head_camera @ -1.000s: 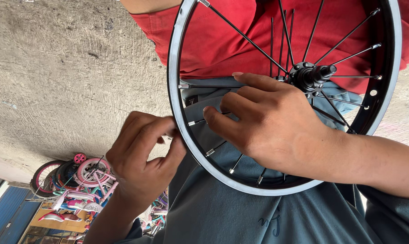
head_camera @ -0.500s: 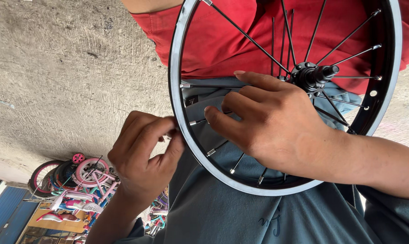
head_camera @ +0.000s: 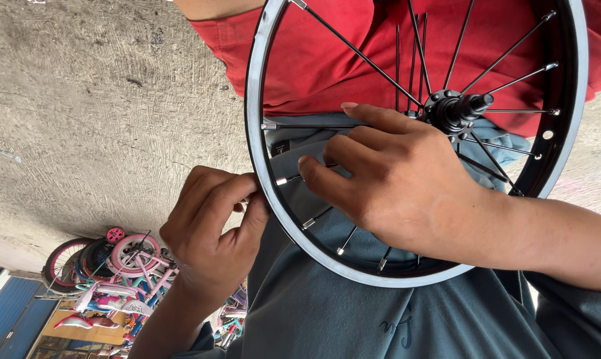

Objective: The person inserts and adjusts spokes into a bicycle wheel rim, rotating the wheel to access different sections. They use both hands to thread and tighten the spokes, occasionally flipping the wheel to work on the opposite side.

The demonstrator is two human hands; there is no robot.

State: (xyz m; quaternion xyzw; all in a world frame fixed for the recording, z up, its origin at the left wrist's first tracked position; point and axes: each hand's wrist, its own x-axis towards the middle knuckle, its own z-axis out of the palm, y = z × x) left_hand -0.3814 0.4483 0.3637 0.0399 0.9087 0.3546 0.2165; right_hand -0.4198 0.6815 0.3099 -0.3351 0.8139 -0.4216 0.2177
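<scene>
Both our hands stay on the small bicycle wheel [head_camera: 260, 166] at frame centre: left hand [head_camera: 210, 229] pinching its rim edge, hardly moved, right hand [head_camera: 393, 179] spread over the spokes [head_camera: 360, 60].

Left hand [head_camera: 210, 229] curled, fingertips pinched toward 1 o'clock — right hand [head_camera: 397, 179] spread flat, fingers reaching toward 9 o'clock.

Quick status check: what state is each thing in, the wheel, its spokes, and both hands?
Wheel rim: bare, no tyre, resting on lap.
Spokes: fitted between hub and rim.
Left hand: fingers pinched at the rim's outer edge.
Right hand: inside the wheel, fingers on a spoke.
</scene>
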